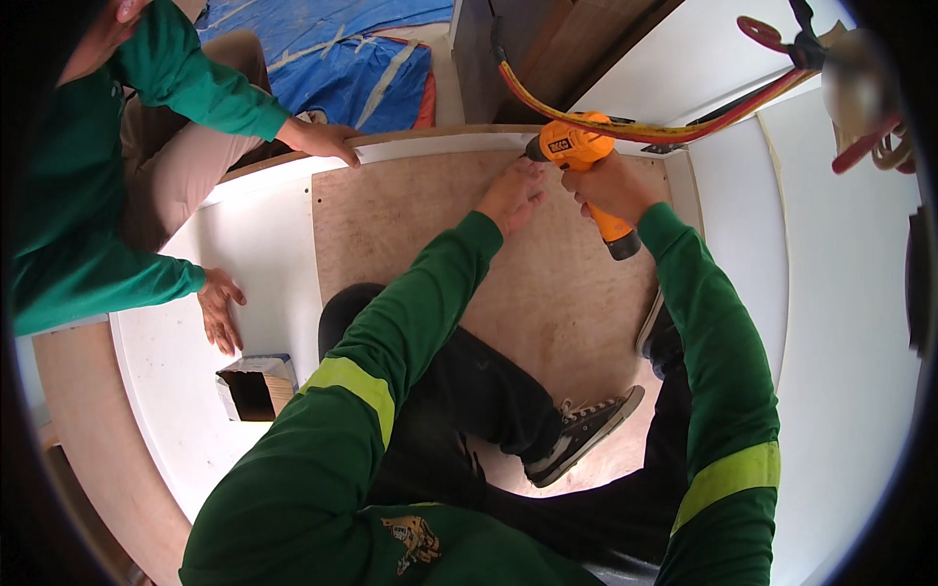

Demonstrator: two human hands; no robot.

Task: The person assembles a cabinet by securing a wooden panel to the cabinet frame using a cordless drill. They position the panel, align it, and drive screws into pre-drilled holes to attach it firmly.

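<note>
An orange cordless drill [586, 146] with a black chuck and black base is gripped by my right hand [618, 184], its fingers wrapped around the handle. The chuck faces left, close to the far edge of a brown plywood panel [410, 210]. Just below the chuck, my left hand [513, 198] has its fingers curled and drawn together by the white edge strip [410, 145]. What those fingers hold, if anything, is too small to make out. The tip of the drill is partly lost against the strip.
A co-worker in green sits at left, one hand [322, 140] on the edge strip, the other [220, 308] on the white surface beside an open small cardboard box [256, 389]. Red and yellow cables [684, 131] hang over the drill. A blue tarp [352, 73] lies beyond the edge.
</note>
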